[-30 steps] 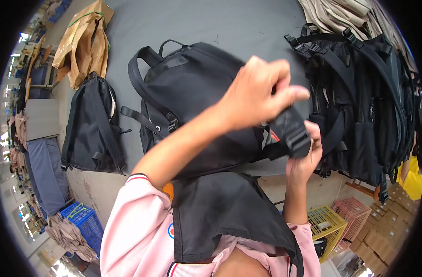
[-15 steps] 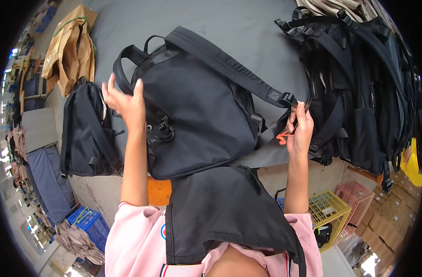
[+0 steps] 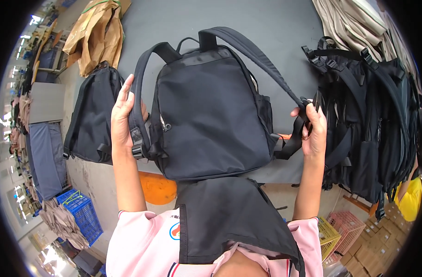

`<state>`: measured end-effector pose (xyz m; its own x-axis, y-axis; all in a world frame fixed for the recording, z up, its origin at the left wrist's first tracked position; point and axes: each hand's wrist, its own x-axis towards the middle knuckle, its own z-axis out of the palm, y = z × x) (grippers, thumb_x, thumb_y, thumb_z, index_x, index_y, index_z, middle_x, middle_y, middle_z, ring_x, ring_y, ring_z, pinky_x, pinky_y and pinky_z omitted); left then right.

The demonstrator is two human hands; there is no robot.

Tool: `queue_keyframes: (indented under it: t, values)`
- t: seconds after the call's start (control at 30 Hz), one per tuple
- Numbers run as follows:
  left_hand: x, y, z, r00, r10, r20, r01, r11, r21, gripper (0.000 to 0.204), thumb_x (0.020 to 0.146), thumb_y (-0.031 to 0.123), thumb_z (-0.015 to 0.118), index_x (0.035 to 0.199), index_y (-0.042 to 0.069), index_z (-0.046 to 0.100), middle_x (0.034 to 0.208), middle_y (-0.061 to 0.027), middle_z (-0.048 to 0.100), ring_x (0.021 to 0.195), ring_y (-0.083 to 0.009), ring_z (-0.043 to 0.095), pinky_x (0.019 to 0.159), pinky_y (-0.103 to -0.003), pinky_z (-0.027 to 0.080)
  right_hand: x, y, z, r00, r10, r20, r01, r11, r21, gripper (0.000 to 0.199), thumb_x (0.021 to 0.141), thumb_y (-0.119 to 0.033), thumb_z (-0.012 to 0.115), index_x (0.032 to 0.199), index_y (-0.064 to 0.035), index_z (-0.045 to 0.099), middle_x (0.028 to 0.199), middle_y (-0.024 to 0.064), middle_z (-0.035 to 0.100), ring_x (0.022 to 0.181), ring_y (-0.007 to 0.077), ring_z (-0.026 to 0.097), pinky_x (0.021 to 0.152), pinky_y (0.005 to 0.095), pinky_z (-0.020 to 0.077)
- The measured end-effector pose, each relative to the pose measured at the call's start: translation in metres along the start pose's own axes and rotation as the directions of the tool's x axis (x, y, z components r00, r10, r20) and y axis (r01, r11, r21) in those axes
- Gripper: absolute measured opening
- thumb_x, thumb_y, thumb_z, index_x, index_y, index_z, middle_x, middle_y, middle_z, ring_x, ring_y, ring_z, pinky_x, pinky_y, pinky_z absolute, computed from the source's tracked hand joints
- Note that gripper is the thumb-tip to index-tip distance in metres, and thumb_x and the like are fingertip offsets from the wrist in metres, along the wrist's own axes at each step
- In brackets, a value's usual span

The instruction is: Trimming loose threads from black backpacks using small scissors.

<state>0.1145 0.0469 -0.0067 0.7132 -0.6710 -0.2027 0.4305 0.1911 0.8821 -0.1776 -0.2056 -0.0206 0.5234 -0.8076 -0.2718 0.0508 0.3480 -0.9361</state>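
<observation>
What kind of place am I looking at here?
Likely a bag factory or packing workshop: a stack of finished black backpacks on the grey worktable, plastic crates and cardboard boxes on the floor.

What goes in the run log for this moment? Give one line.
left hand: grips left strap | right hand: grips right strap | backpack: flat on grey table, straps spread

A grey table (image 3: 183,23) carries the goods. On it a black backpack (image 3: 93,115) lies at the left edge, crumpled brown paper bags (image 3: 98,37) at the far left corner, a stack of black backpacks (image 3: 377,120) to the right, and beige fabric (image 3: 344,23) beyond them.
</observation>
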Motion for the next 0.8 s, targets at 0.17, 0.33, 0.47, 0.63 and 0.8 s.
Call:
queue_keyframes:
  t: [0.17, 0.33, 0.47, 0.63, 0.8]
  values:
    - [0.019, 0.012, 0.006, 0.99, 0.016, -0.138, -0.004, 0.996, 0.084, 0.045, 0.092, 0.017, 0.055, 0.132, 0.002, 0.041, 0.063, 0.0055, 0.036, 0.048, -0.003, 0.03, 0.044, -0.019, 0.024, 0.012, -0.021, 0.016, 0.996, -0.061, 0.059, 0.065, 0.995, -0.075, 0.021, 0.09, -0.029, 0.059, 0.087, -0.0096, 0.051, 0.073, 0.0094, 0.064, 0.039, -0.0016, 0.028, 0.036, 0.0147, 0.0204]
    - [0.038, 0.02, 0.01, 0.98, 0.037, -0.197, -0.022, 0.997, 0.079, 0.039, 0.093, 0.016, 0.053, 0.129, 0.003, 0.046, 0.064, 0.0054, 0.039, 0.049, -0.0026, 0.033, 0.045, -0.019, 0.026, 0.028, -0.027, 0.027, 0.99, -0.082, 0.11, 0.097, 0.986, -0.134, 0.024, 0.09, -0.031, 0.059, 0.084, -0.0095, 0.05, 0.071, 0.0089, 0.064, 0.04, -0.0013, 0.026, 0.038, 0.0157, 0.0197]
    - [0.045, 0.012, -0.001, 0.986, -0.022, -0.164, 0.038, 0.995, 0.095, 0.038, 0.093, 0.017, 0.054, 0.128, 0.004, 0.047, 0.066, 0.004, 0.041, 0.051, -0.0034, 0.035, 0.044, -0.019, 0.028, 0.039, -0.019, 0.028, 0.994, -0.075, 0.08, 0.087, 0.985, -0.151, 0.027, 0.088, -0.033, 0.062, 0.086, -0.0087, 0.05, 0.071, 0.0081, 0.064, 0.041, -0.0013, 0.027, 0.038, 0.0155, 0.0205]
    - [0.051, -0.012, -0.017, 0.982, -0.088, -0.166, 0.102, 0.992, 0.078, 0.04, 0.093, 0.019, 0.055, 0.129, 0.007, 0.046, 0.069, 0.0025, 0.044, 0.051, -0.0041, 0.037, 0.044, -0.019, 0.031, 0.037, -0.015, 0.031, 0.994, -0.073, 0.079, 0.088, 0.976, -0.201, 0.034, 0.088, -0.033, 0.062, 0.104, -0.0045, 0.052, 0.072, 0.0072, 0.064, 0.043, -0.0005, 0.031, 0.04, 0.0138, 0.023]
    - [0.054, -0.03, -0.016, 0.865, 0.492, -0.099, -0.187, 0.498, 0.847, 0.039, 0.085, 0.01, 0.062, 0.123, 0.011, 0.054, 0.108, -0.0082, 0.052, 0.105, -0.0183, 0.049, 0.091, -0.03, 0.04, 0.038, -0.006, 0.027, 0.997, -0.033, 0.073, 0.049, 0.973, -0.226, 0.031, 0.088, -0.031, 0.061, 0.104, -0.005, 0.055, 0.072, 0.005, 0.062, 0.044, -0.0006, 0.032, 0.04, 0.0141, 0.0233]
